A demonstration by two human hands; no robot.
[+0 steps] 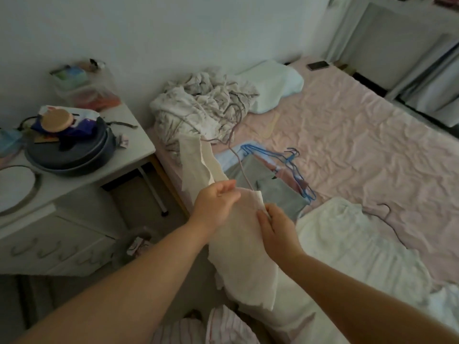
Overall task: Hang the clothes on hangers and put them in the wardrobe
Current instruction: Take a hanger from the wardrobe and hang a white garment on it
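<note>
I hold a cream garment (242,247) up over the bed's near edge. My left hand (216,202) grips its upper edge, and one sleeve hangs up and left of that hand. My right hand (275,227) pinches the cloth just to the right. A thin pink hanger (242,167) sticks up from the garment between my hands, its hook near the crumpled pile. Several blue hangers (290,167) lie on the pink bed sheet (360,150) beside a folded grey garment (280,194). A white garment (352,242) lies on the bed to the right.
A crumpled patterned blanket (201,108) and a pale pillow (273,83) lie at the head of the bed. A white side table (82,170) at the left carries a dark round pan (72,150) and clear boxes (84,88). White drawers (49,242) stand below it. A dark phone (318,65) lies far back.
</note>
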